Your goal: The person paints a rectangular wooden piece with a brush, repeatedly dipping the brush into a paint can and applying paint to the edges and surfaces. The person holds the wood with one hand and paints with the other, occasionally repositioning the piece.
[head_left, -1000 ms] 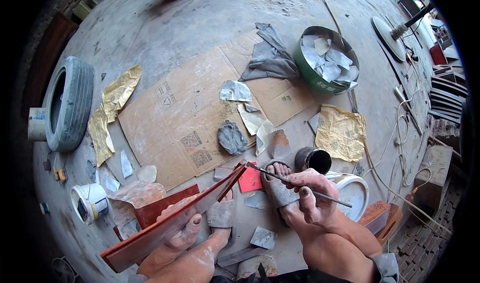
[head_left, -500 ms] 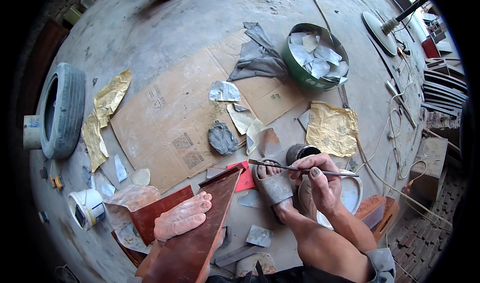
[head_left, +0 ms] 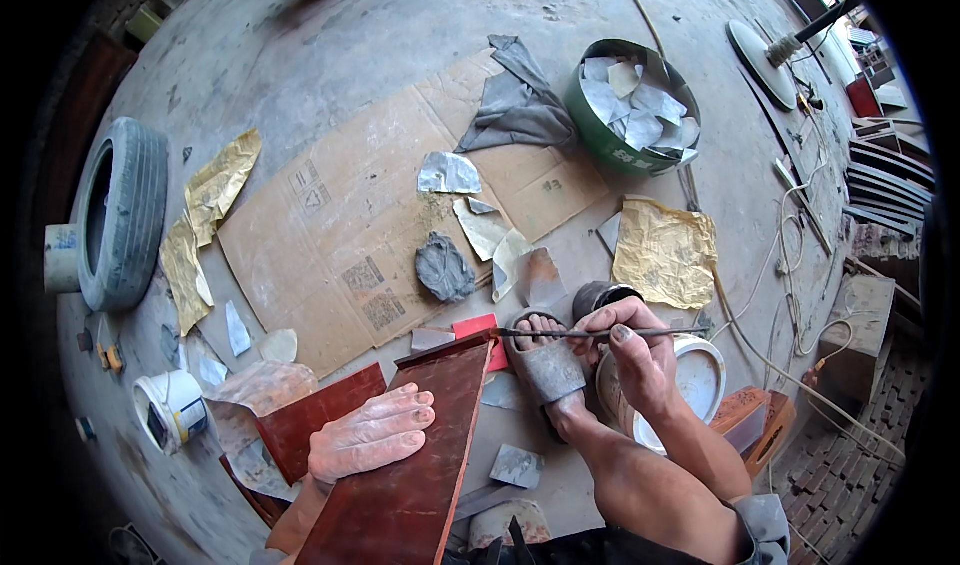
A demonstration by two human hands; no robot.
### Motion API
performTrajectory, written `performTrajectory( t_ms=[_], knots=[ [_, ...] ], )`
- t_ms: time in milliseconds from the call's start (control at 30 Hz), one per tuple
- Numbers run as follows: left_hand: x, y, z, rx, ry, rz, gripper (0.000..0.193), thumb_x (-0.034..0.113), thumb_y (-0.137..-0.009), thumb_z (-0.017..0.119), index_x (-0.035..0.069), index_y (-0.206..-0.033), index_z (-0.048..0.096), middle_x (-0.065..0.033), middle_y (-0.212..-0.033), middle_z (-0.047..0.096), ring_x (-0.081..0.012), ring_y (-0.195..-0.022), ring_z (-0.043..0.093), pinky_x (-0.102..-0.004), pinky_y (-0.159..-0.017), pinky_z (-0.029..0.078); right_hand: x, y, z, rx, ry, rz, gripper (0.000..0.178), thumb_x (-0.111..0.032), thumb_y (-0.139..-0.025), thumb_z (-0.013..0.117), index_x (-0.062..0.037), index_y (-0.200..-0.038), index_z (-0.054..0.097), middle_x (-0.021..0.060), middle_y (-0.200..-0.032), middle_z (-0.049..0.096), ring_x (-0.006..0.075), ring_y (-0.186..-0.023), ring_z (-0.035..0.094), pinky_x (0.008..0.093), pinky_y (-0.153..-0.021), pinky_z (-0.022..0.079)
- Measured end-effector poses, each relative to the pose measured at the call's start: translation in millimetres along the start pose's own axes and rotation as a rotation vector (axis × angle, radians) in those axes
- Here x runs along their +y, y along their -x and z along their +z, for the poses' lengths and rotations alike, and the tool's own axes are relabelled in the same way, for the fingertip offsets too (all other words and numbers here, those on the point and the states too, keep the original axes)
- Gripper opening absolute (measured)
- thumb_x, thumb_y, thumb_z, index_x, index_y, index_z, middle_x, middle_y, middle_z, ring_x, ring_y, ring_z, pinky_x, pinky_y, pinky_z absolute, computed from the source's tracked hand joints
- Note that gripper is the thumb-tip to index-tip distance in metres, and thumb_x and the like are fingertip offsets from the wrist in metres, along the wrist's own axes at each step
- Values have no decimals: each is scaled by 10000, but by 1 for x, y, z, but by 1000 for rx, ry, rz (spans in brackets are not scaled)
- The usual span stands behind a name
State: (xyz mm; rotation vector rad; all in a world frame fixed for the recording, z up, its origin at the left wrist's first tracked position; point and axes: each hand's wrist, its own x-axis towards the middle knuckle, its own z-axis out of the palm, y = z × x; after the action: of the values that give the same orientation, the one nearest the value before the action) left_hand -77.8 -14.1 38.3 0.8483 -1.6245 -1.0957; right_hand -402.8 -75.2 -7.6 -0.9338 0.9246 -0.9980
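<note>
My left hand [head_left: 370, 433] lies over a reddish-brown wooden board [head_left: 400, 500], fingers straight on its face, thumb hidden; the board is gripped at its left edge. My right hand [head_left: 635, 355] pinches a thin dark paintbrush [head_left: 540, 334], held nearly level. Its bristle tip meets the board's far right corner. Just behind the right hand stands a small dark pot [head_left: 598, 295], partly covered by the fingers. Beneath that hand is a white bucket [head_left: 708, 377]. A red piece [head_left: 474, 327] lies beyond the board's far end.
Flattened cardboard [head_left: 300, 235] carries a grey crumpled rag [head_left: 444, 267] and sandpaper scraps [head_left: 448, 173]. A green tub [head_left: 625, 150] holds several cut sheets. My sandaled foot [head_left: 548, 365] is beside the board. A tyre [head_left: 125, 215] stands left, cables [head_left: 790, 255] run right.
The board has tilted, turning more of its face upward, and its near end has shifted right. My right hand has moved slightly left, bringing the brush tip to the board's corner.
</note>
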Motion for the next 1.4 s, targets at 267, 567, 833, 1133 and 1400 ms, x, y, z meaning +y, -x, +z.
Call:
performTrajectory(
  t_ms=[267,567,833,1133,1400],
  knots=[
    [1,-1,-2,-34,-5,-12,293,137,-930,622,-72,-1122,693,-254,-1166,699,-409,-1157,662,-575,-1056,468,2,-2,-1,-12,8,10,225,-159,-1001,517,31,-1098,591,147,-1022,683,194,-909,661,306,-786,502],
    [3,-1,-1,-25,-3,-35,285,145,-935,622,-54,-1126,699,-246,-1160,705,-402,-1159,663,-573,-1055,469,4,-1,-3,14,2,16,215,-133,-984,503,33,-1083,596,150,-1029,688,190,-897,657,308,-798,500],
    [3,-1,-3,-46,-10,-40,288,143,-939,621,-54,-1135,695,-246,-1154,706,-400,-1157,665,-571,-1054,471,5,-3,0,0,7,16,222,-151,-990,511,30,-1082,600,147,-1016,696,191,-902,659,309,-790,500],
    [0,-1,-1,-38,-8,-16,278,119,-939,611,-63,-1134,688,-247,-1162,702,-401,-1159,663,-572,-1053,473,5,-3,1,19,37,30,263,-243,-994,544,15,-1047,560,182,-972,677,195,-865,638,311,-771,506],
    [-1,0,-3,-45,-41,14,278,111,-930,627,-72,-1132,683,-251,-1169,699,-398,-1168,658,-569,-1063,467,12,0,-9,68,-109,-5,237,-191,-1004,531,22,-1088,592,174,-1018,698,185,-879,646,314,-777,504]
  ],
)
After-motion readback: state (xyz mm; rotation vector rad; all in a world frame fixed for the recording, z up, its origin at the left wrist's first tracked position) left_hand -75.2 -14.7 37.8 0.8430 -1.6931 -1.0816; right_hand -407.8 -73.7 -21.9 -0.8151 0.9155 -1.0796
